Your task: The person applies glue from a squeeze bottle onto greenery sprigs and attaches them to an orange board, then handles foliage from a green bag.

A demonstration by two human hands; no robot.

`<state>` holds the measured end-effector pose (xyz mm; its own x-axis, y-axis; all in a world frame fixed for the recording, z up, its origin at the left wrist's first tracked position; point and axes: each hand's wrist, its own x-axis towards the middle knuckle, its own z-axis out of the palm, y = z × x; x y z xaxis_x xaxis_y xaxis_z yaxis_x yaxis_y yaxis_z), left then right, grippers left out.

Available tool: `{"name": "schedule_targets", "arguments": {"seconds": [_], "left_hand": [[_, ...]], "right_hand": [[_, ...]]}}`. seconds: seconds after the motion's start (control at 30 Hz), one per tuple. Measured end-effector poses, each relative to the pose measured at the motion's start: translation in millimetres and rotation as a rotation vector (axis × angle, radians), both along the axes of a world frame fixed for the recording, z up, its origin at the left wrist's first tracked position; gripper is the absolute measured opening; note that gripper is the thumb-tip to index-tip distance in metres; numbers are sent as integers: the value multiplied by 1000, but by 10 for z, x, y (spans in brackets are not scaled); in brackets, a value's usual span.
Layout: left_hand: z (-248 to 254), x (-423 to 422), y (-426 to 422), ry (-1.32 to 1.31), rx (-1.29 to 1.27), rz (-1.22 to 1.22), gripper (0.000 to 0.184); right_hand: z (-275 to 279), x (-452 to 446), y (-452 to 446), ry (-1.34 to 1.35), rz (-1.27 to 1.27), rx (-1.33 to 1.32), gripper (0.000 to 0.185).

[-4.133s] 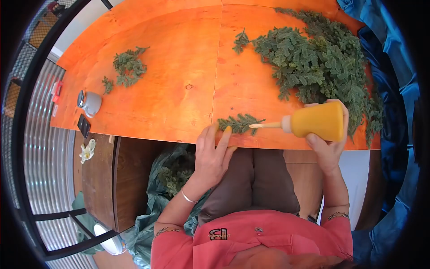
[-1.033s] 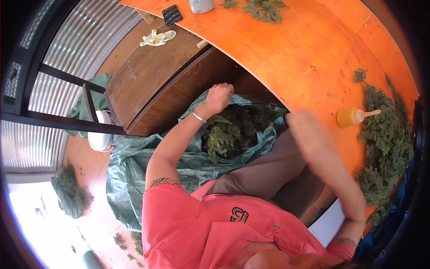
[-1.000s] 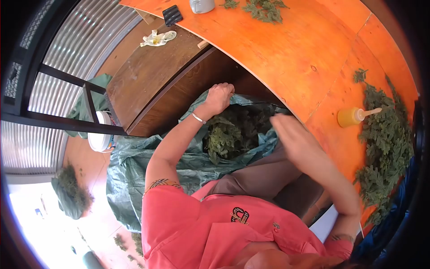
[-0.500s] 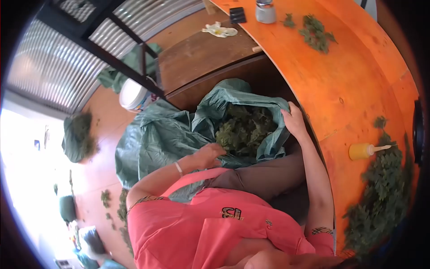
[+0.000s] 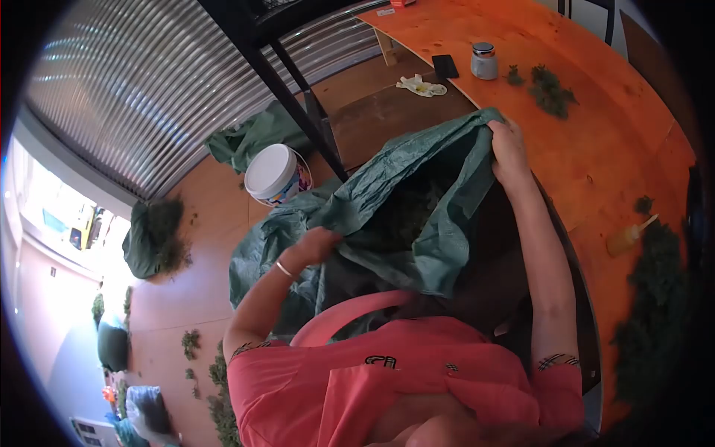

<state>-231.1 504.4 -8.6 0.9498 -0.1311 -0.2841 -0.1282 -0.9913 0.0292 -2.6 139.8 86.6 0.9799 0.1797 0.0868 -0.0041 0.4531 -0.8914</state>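
Observation:
A green plastic sack (image 5: 441, 257) stands in front of my body with its mouth held wide. Dark leafy sprigs (image 5: 408, 212) lie in shadow inside it. My right hand (image 5: 509, 149) is closed round the sack's rim and lifts it up beside the orange table. On the opposite side, my left hand (image 5: 319, 244) grips the rim lower down, fingers curled and slightly blurred. The rest of the sack hangs in folds beneath my left forearm.
The orange table (image 5: 596, 160) curves along the right, bearing a glass jar (image 5: 484, 62), a black phone-like object (image 5: 445, 66), sprigs (image 5: 551, 92) and a yellow bottle (image 5: 624, 240). A white bucket (image 5: 269, 171) stands left of a dark metal frame (image 5: 302, 93). Another green bag (image 5: 140, 244) lies on the floor.
My right hand has raised the sack's rim. My left hand has moved left from beside the sprigs and closed on the rim. The view has shifted, and the sack's inside is darker.

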Motion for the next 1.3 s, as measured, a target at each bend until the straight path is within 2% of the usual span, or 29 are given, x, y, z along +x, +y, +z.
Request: {"name": "schedule_targets", "arguments": {"seconds": [0.07,0.1,0.13,0.2,0.27,0.3,0.37,0.43,0.5,0.53,0.57,0.63,0.8,0.9,0.97,1.1,1.2,1.27,1.3], "left_hand": [[746,-406,608,-315,-38,27,26],[1165,-601,858,-358,65,75,28],[1592,-768,1048,-265,178,200,27],[2328,-1176,1359,-420,373,122,27],[2780,-1497,1701,-451,470,163,25],[2930,-1645,1858,-611,430,68,24],[2896,-1787,1691,-606,494,219,19],[2493,-1996,1814,-658,526,451,16],[2048,-2107,1942,-681,512,683,15],[1784,-2254,1999,-662,475,816,16],[1489,-2362,2093,-672,422,869,17],[875,-2463,2288,-721,308,944,19],[481,-1941,2034,-647,274,1030,19],[445,-1580,2040,-659,290,1018,20],[469,-1345,2038,-681,288,1021,20],[816,-1027,2002,-757,341,1007,22],[1236,-931,2107,-730,414,1059,23],[1678,-957,2192,-746,528,961,25],[2012,-951,2124,-740,549,934,23]], "right_hand": [[482,-237,342,-47,86,18,18],[617,-222,520,-81,137,4,18],[752,-208,701,-116,189,-7,19],[1142,-400,1011,-267,226,24,19],[1359,-408,1243,-490,283,-110,18],[1423,-399,1395,-600,321,-180,18],[1400,-287,1526,-623,310,-189,18],[1239,-340,1514,-606,213,-202,18],[825,-112,1340,-565,286,-301,22],[654,-135,1215,-394,372,-307,26],[485,-200,1065,-225,443,-308,31],[-19,-148,764,-97,386,-420,36],[-1205,-63,208,-5,432,-732,36],[-1870,53,66,-44,483,-960,40],[-2121,89,82,-11,499,-964,42],[-1774,60,365,44,555,-924,41],[-1729,128,615,-12,638,-921,41],[-1881,112,941,-147,512,-969,38],[-1222,-155,1265,-94,463,-494,31]]}}
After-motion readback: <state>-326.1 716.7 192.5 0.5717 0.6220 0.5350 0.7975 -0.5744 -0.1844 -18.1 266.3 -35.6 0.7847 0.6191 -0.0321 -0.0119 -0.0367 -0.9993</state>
